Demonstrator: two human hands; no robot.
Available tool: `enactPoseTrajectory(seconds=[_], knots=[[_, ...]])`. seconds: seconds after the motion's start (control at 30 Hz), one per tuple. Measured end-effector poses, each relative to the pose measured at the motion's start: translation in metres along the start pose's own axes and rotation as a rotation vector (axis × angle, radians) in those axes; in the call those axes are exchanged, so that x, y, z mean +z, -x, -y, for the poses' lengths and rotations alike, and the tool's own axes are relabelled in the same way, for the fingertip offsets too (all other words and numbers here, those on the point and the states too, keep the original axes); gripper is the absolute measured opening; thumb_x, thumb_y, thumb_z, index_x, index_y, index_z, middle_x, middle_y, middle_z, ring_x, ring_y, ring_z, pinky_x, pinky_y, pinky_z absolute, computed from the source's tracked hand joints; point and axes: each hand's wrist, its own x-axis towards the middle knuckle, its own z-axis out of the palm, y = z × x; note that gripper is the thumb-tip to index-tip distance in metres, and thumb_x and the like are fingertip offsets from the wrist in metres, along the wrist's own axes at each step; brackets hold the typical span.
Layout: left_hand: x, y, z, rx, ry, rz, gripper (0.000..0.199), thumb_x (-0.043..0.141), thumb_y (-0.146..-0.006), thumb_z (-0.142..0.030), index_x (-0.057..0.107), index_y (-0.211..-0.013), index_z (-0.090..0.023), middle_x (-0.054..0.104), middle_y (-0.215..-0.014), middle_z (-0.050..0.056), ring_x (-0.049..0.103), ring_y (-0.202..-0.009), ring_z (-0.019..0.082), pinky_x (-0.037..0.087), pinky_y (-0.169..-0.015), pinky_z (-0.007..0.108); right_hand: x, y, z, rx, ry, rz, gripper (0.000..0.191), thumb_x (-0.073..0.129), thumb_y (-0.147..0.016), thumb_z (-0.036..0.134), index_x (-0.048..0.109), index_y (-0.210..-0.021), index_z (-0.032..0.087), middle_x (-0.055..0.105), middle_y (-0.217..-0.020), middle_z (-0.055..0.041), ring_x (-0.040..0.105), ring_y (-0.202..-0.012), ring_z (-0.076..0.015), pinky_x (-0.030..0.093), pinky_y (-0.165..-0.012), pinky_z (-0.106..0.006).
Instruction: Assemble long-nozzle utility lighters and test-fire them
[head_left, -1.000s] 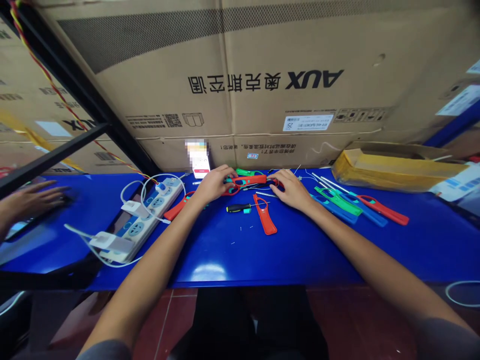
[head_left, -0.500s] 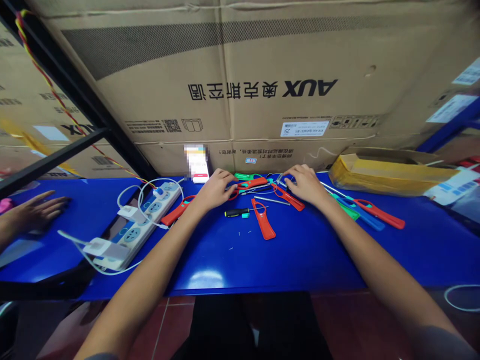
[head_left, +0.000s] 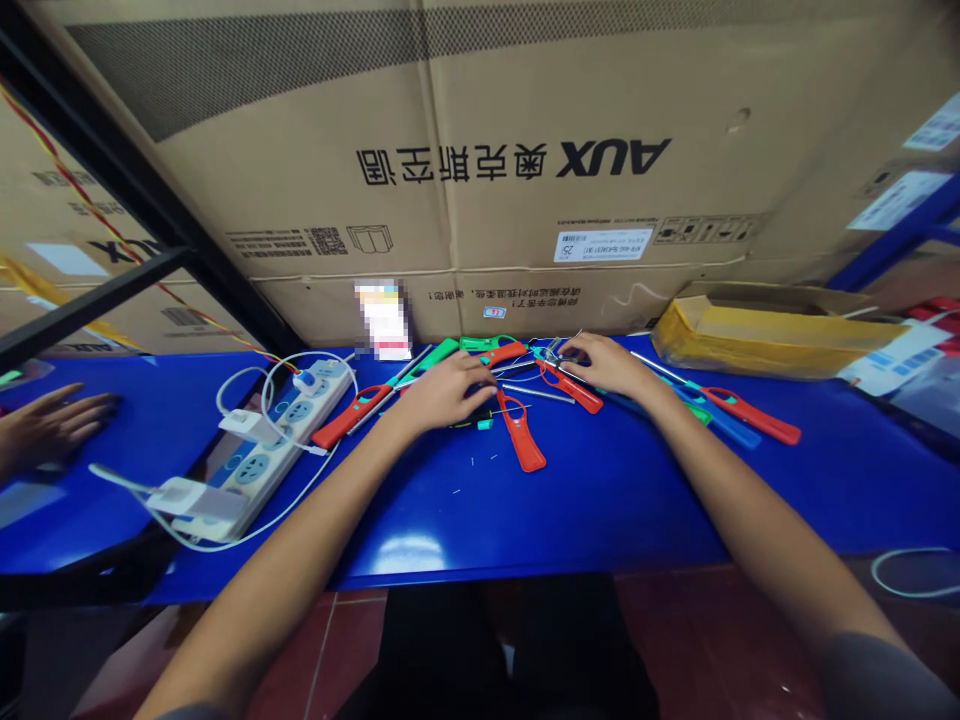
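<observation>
My left hand (head_left: 448,388) hovers, fingers apart and slightly bent, over a screwdriver (head_left: 460,424) with a dark handle, partly hidden beneath it. A small teal piece (head_left: 485,425) lies beside the screwdriver. Just right of it is a red lighter handle (head_left: 525,445). My right hand (head_left: 606,362) has curled, parted fingers at a cluster of thin wires and small clear parts (head_left: 550,352); fingertip contact is unclear. Below those fingers lies another red stick lighter (head_left: 574,388). Behind, between my hands, are a red lighter body (head_left: 504,354) and a green lighter (head_left: 480,343). A loose metal tube (head_left: 538,394) lies in front.
At left, a white power strip (head_left: 262,455) carries chargers and looping cables. A lit phone (head_left: 388,325) leans against the large carton (head_left: 480,90). Red (head_left: 754,415) and blue lighters (head_left: 731,428) lie right, before a yellow-taped box (head_left: 757,335). Another person's hand (head_left: 60,420) rests far left.
My left hand has moved right and down over the screwdriver, uncovering a green lighter behind it. My right hand has shifted slightly left toward the small parts. The view has tilted a little.
</observation>
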Motion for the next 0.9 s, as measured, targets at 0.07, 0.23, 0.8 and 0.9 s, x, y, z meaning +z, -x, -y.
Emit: enactPoseTrajectory(seconds=[0.07, 0.23, 0.8, 0.9], knots=[[0.004, -0.002, -0.016, 0.102, 0.076, 0.057, 0.035, 0.053, -0.11, -0.043, 0.076, -0.126, -0.022, 0.074, -0.122, 0.011, 0.064, -0.119, 0.028, 0.047, -0.112, 0.045, -0.008, 0.0, -0.001, 0.026, 0.005, -0.026, 0.027, 0.065, -0.098, 0.03, 0.077, -0.121, 0.02, 0.078, -0.116, -0.0131, 0.075, -0.099, -0.0294, 0.058, -0.093, -0.043], [0.019, -0.003, -0.031, 0.224, 0.114, 0.147, 0.042, 0.066, -0.103, -0.052, 0.071, -0.14, -0.031, 0.066, -0.143, 0.009, 0.055, -0.136, 0.031, 0.041, -0.122, 0.05, -0.035, 0.006, -0.017, 0.202, 0.1, 0.055, 0.026, 0.063, -0.098, 0.03, 0.08, -0.115, 0.022, 0.082, -0.101, -0.0089, 0.076, -0.09, -0.0269, 0.058, -0.084, -0.038], [0.025, 0.0, 0.003, 0.059, 0.016, 0.04, 0.043, 0.057, -0.108, -0.047, 0.068, -0.141, -0.021, 0.068, -0.139, 0.014, 0.06, -0.13, 0.03, 0.044, -0.117, 0.048, -0.032, 0.01, -0.049, 0.369, 0.272, 0.244, 0.023, 0.075, -0.088, 0.035, 0.081, -0.109, 0.026, 0.083, -0.098, -0.0071, 0.077, -0.089, -0.0267, 0.054, -0.071, -0.032], [0.022, -0.001, 0.003, 0.047, -0.019, 0.033, 0.043, 0.053, -0.11, -0.047, 0.066, -0.141, -0.021, 0.067, -0.138, 0.014, 0.06, -0.128, 0.03, 0.045, -0.114, 0.046, -0.039, 0.011, -0.052, 0.367, 0.148, 0.215, 0.021, 0.073, -0.09, 0.031, 0.081, -0.109, 0.025, 0.084, -0.102, -0.006, 0.076, -0.089, -0.0241, 0.054, -0.074, -0.031]])
